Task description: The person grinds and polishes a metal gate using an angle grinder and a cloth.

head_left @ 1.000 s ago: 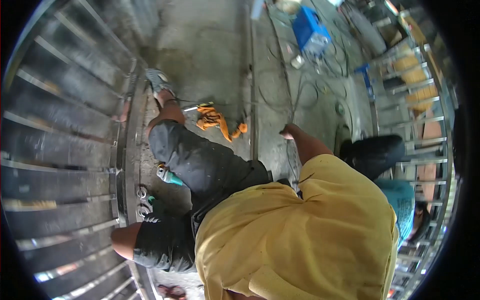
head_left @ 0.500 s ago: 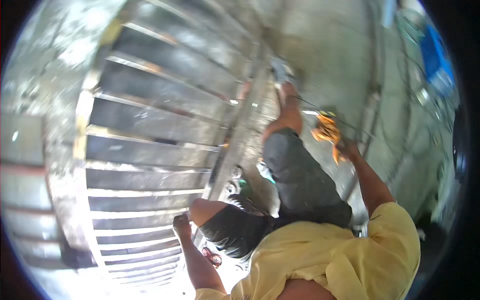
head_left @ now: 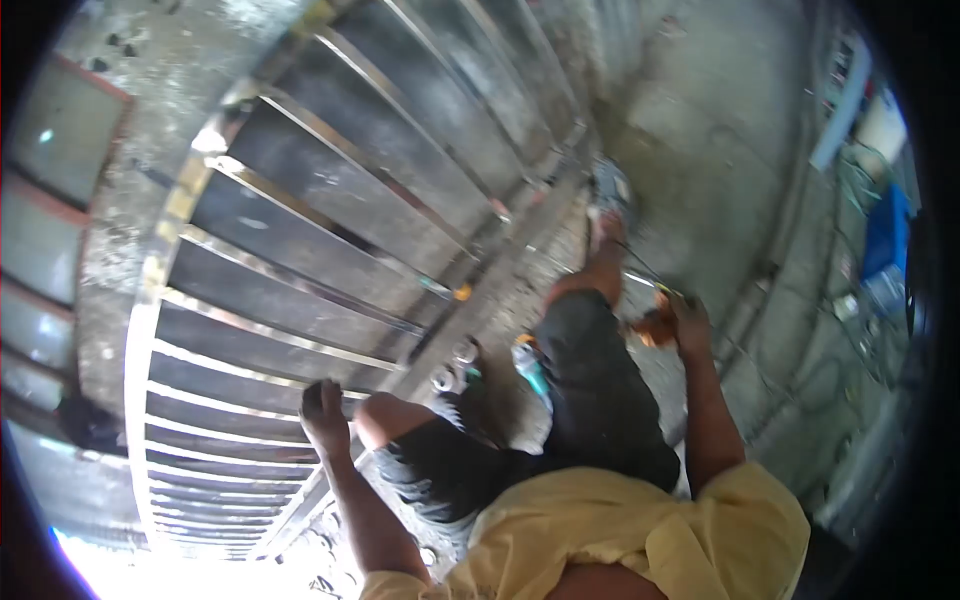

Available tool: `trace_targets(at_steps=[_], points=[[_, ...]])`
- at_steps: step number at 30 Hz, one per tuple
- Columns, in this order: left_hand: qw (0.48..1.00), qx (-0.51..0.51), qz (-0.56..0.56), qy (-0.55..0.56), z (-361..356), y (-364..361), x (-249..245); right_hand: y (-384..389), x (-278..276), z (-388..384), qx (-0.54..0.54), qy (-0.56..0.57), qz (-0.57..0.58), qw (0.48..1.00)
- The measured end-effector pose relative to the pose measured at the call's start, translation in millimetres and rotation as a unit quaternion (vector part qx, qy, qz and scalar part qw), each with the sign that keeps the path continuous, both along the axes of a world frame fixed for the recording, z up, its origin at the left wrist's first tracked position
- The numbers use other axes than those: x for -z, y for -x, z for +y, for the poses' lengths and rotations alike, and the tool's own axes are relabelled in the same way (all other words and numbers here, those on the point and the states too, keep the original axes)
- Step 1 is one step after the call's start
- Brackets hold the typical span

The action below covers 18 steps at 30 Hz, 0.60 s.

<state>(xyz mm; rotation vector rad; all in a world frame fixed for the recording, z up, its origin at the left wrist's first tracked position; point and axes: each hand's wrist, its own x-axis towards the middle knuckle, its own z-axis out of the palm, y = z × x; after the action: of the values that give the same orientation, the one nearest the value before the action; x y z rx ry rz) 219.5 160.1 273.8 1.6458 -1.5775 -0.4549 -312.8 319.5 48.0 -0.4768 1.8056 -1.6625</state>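
My left hand [head_left: 325, 412] rests on the bars of a long metal frame [head_left: 300, 212], beside my bent knee. Its fingers curl down over a bar; whether they grip it is hard to make out. On the right, my right hand [head_left: 688, 318] is closed around a welding electrode holder [head_left: 664, 293] with a thin rod [head_left: 637, 279] sticking out to the left. An orange cloth or glove [head_left: 652, 328] hangs at that hand, and a dark cable runs near it.
Between my legs lie a teal power tool [head_left: 532, 368] and round metal pieces [head_left: 466, 350]. A blue container [head_left: 885, 238] and cables stand at the right. Framed panels [head_left: 62, 130] lie on the far left.
My view has turned, so the frame's bars slant differently. My left hand appears farther left and higher against the bars. The orange cloth shows less beside my right hand.
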Motion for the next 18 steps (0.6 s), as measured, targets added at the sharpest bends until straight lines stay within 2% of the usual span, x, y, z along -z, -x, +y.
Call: trace_targets(at_steps=[1, 2, 3, 4, 5, 7, 8, 9, 10, 11, 13, 14, 15, 16, 18], points=[[0.996, 0.051, 0.073, -0.014, -3.9, 36.7, 0.1, 2.2, -32.7, -10.2, -0.026, 0.065, 0.026, 0.997], [0.992, 0.101, 0.065, -0.042, -5.3, 68.0, 1.5, 4.3, -65.5, -19.8, -0.055, 0.134, 0.046, 0.988], [0.977, 0.176, 0.108, -0.045, -2.3, 100.9, 8.9, 6.2, -98.5, -28.8, -0.087, 0.203, 0.062, 0.973], [0.973, 0.22, 0.039, -0.059, 4.3, 131.9, 6.8, -19.0, -161.0, -41.4, -0.099, 0.341, -0.131, 0.926], [0.939, 0.316, 0.121, -0.061, 3.1, 151.9, 33.0, -30.3, -187.8, -46.1, -0.159, 0.383, -0.138, 0.899], [0.881, 0.419, 0.18, -0.127, 21.5, 201.3, 23.4, -53.9, -232.7, -62.0, -0.291, 0.451, -0.159, 0.829], [0.819, 0.472, 0.232, -0.23, 22.1, 211.1, 27.6, -77.2, -257.4, -61.9, -0.319, 0.457, -0.175, 0.812], [0.805, 0.481, 0.317, -0.14, 30.9, 224.6, 37.3, -90.7, -261.1, -64.3, -0.347, 0.447, -0.174, 0.806], [0.813, 0.457, 0.327, -0.154, 35.3, 212.7, 56.4, -104.7, -263.0, -68.1, -0.377, 0.432, -0.177, 0.8], [0.683, 0.45, 0.503, -0.279, 36.9, 218.2, 45.1, -120.7, -268.6, -68.3, -0.408, 0.411, -0.186, 0.794], [0.557, 0.443, 0.629, -0.311, 20.5, 214.2, 70.7, -133.5, -242.6, -74.0, -0.439, 0.366, -0.125, 0.811], [0.585, 0.423, 0.631, -0.283, 16.6, 205.1, 75.0, -148.9, -248.2, -71.8, -0.478, 0.314, -0.132, 0.81], [0.613, 0.401, 0.631, -0.256, 13.9, 194.5, 63.3, -154.2, -238.2, -75.4, -0.468, 0.273, -0.058, 0.838], [0.614, 0.348, 0.656, -0.266, 16.2, 187.0, 47.8, -159.0, -237.1, -73.7, -0.5, 0.228, -0.079, 0.832], [0.672, 0.321, 0.638, -0.194, 1.0, 160.8, 54.9, -168.0, -233.5, -78.2, -0.517, 0.184, 0.076, 0.833]])
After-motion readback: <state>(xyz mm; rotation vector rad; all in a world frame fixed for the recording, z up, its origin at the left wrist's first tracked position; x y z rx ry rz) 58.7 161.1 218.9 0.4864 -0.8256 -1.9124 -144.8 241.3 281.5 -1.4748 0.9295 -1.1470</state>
